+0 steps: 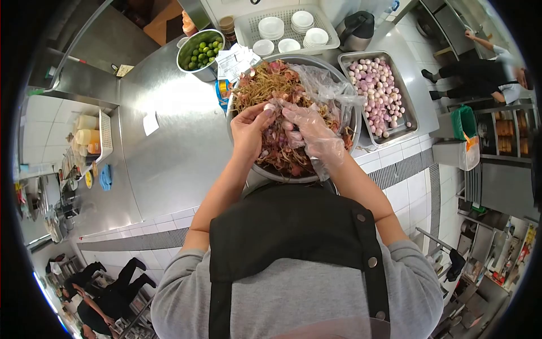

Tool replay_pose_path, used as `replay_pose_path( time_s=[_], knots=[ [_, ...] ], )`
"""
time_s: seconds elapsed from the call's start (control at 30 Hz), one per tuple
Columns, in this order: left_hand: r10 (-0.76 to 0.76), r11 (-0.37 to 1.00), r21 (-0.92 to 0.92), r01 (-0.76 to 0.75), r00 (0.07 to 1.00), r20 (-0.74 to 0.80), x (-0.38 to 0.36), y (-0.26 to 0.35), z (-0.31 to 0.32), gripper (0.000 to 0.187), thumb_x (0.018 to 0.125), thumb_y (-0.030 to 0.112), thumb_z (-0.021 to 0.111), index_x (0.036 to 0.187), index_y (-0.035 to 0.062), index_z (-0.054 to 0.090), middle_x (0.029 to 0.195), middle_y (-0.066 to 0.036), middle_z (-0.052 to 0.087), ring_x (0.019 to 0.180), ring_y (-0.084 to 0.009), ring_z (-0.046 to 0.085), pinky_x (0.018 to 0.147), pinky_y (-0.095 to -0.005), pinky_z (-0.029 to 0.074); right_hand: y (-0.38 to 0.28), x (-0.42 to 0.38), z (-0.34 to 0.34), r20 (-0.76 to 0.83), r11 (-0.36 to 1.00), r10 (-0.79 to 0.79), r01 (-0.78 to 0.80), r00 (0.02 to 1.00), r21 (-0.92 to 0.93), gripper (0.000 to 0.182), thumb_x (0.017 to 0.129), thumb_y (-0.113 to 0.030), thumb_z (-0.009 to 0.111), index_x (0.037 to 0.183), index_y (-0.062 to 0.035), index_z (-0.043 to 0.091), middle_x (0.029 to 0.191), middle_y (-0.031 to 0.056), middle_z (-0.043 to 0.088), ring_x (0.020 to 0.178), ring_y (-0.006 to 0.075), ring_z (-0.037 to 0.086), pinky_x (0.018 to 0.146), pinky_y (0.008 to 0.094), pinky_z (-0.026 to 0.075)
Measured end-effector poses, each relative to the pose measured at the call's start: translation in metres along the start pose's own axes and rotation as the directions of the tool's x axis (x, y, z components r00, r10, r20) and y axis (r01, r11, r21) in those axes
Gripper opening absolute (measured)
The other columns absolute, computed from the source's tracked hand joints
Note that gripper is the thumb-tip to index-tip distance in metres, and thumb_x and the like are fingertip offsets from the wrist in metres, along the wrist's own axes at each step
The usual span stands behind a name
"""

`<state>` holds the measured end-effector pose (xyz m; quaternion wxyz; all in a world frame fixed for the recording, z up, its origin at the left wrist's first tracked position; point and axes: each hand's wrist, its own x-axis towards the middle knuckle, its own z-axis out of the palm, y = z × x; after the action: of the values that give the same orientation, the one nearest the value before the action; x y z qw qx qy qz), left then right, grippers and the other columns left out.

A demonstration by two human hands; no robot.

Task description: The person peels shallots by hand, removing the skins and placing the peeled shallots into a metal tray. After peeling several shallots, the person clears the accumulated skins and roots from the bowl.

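Note:
A large round metal bowl [357,127] holds dried roots, brown skins and purple shallots, with a clear plastic bag [327,85] over its far right part. Above its middle, my bare left hand [252,127] pinches a small pale shallot [270,107] between thumb and fingers. Close beside it, my right hand [311,130], in a clear plastic glove, is closed around several purple shallots [292,134]. The fingertips of both hands nearly meet. To the right, a rectangular metal tray [415,125] is filled with peeled shallots [379,93].
Behind the bowl are a pot of limes [204,53], paper slips [235,61], a basket [244,25] with white dishes and a dark jug [357,31]. A person [485,73] stands at the far right; other people [101,305] are at the lower left.

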<state>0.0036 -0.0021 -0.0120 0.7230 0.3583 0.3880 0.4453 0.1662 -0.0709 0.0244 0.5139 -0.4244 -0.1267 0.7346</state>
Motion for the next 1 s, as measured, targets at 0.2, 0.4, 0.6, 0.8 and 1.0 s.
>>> replay_pose_path(
  time_s=[0.2,0.4,0.6,0.8,1.0],
  knots=[
    [-0.063,0.980,-0.179,0.088,0.987,0.145,0.001,0.006,-0.010,0.026,0.094,-0.002,0.063,0.119,-0.0087,0.064,0.107,-0.016,0.071,0.091,-0.0223,0.073,0.078,-0.0246,0.062,-0.006,-0.007,0.000,0.040,0.994,-0.006,0.002,0.999,0.108,0.025,0.102,-0.021,0.059,0.126,-0.0143,0.058,0.074,-0.0039,0.049,0.054,0.0069,0.039,0.044,0.0218,0.028],
    [0.047,0.993,-0.112,-0.024,0.976,0.211,-0.011,0.028,0.009,0.032,0.090,-0.008,0.065,0.121,-0.0091,0.063,0.109,-0.013,0.071,0.093,-0.0199,0.072,0.080,-0.0254,0.061,-0.032,-0.045,0.030,-0.028,0.911,-0.239,0.214,0.971,-0.353,0.056,0.102,-0.016,0.057,0.155,-0.0207,0.041,0.075,-0.0052,0.048,0.059,0.0039,0.037,0.050,0.0190,0.032],
    [0.111,0.974,0.145,-0.171,0.930,0.351,-0.007,0.025,0.010,0.038,0.082,-0.015,0.069,0.120,-0.0104,0.065,0.112,-0.016,0.070,0.097,-0.0171,0.069,0.086,-0.0273,0.057,-0.048,-0.071,0.023,0.123,0.579,-0.213,0.226,0.969,-0.783,0.060,0.100,-0.019,0.062,0.155,-0.0142,0.040,0.124,0.0038,0.059,0.090,0.0088,0.052,0.082,0.0271,0.048],
    [0.082,0.979,0.153,-0.137,0.943,0.322,-0.016,0.024,0.022,0.031,0.083,-0.011,0.072,0.114,-0.0095,0.069,0.101,-0.011,0.072,0.084,-0.0112,0.068,0.070,-0.0222,0.056,-0.034,-0.064,0.004,0.150,0.728,-0.111,0.183,0.982,-0.660,0.057,0.102,-0.022,0.058,0.154,-0.0092,0.039,0.119,0.0098,0.064,0.090,0.0118,0.057,0.087,0.0271,0.047],
    [0.068,0.972,0.194,-0.134,0.947,0.314,-0.011,0.018,0.014,0.025,0.084,-0.010,0.072,0.109,-0.0079,0.070,0.088,-0.012,0.073,0.067,-0.0145,0.069,0.056,-0.0247,0.056,-0.032,-0.061,0.008,0.227,0.524,-0.269,0.340,0.936,-0.781,0.053,0.104,-0.025,0.051,0.152,-0.0056,0.040,0.145,0.0203,0.054,0.131,0.0266,0.054,0.111,0.0348,0.037]
  ],
)
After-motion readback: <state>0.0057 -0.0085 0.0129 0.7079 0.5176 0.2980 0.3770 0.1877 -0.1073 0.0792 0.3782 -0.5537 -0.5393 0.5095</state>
